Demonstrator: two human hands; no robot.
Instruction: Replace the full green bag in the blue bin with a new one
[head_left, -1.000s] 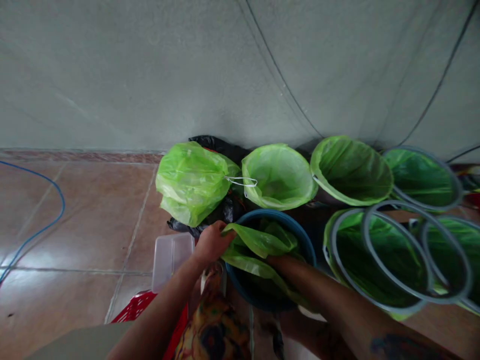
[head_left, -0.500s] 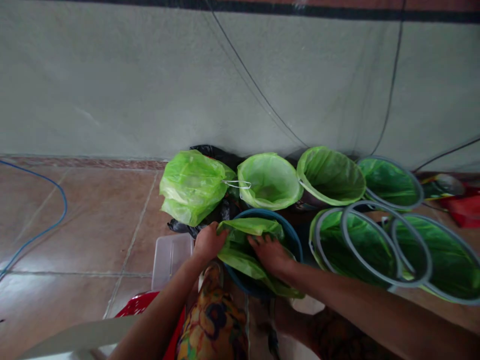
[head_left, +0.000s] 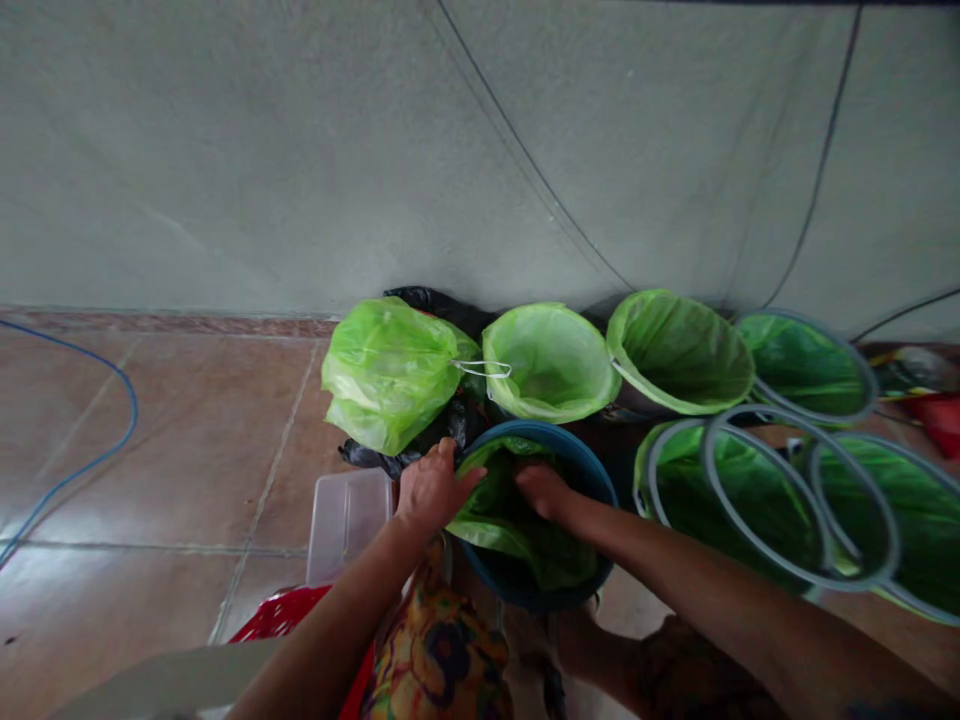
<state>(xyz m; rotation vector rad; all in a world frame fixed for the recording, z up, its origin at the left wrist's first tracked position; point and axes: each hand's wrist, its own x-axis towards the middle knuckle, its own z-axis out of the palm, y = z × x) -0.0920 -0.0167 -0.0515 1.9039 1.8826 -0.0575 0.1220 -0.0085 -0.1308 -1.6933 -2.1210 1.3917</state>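
Observation:
A blue bucket (head_left: 592,470) stands on the floor between my feet, with a light-green plastic bag (head_left: 487,528) partly spread inside it. At the bucket's left rim, my left hand (head_left: 431,490) grips the bag's edge, its thumb lying over the plastic. My right hand (head_left: 541,488) reaches down into the bag's mouth, and its fingers are hidden among the green folds. Just behind the bucket is a bin lined with a pale green bag (head_left: 551,360). Left of that bin sits a puffed-up green bag (head_left: 382,370) with a white tie.
More green-lined bins (head_left: 679,350) stand along the wall to the right, some with grey rings (head_left: 799,490) on top. A clear plastic container (head_left: 349,525) and a red item (head_left: 281,612) lie at my left. A blue cable (head_left: 131,400) curves across the tiles.
My right hand has pushed deeper into the bag, and the bag has sunk lower into the bucket. My left hand has moved slightly right along with the view.

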